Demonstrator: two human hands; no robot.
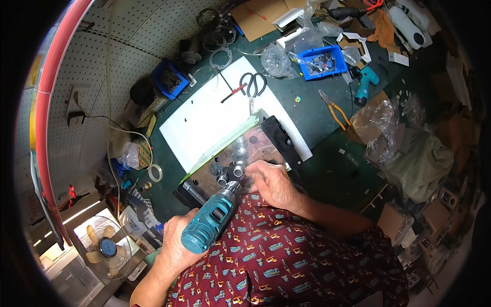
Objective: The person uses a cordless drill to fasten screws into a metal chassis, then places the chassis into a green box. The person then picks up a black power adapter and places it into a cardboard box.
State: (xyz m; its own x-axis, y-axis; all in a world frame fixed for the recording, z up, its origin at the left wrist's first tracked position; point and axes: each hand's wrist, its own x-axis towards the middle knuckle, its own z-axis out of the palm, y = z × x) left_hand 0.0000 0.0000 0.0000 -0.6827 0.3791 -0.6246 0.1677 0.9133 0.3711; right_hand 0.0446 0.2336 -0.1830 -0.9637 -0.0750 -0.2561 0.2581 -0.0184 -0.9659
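My left hand is wrapped round the grip of a teal power drill. The drill's black chuck points away from me, close to two short silver cylindrical fittings on a shiny metal panel with round holes. Beside the fittings, my right hand has its fingers curled and pressed together at the panel; what they hold, if anything, is hidden. Along the panel's right side runs a black bar-shaped part. A green-edged strip stands along its far side. The drill's tip is hidden among the fittings.
A white sheet lies under the panel on the green bench, with black-handled scissors on it. Orange-handled pliers, a second teal drill and a blue bin are rightward. Another blue bin and a tape roll are left.
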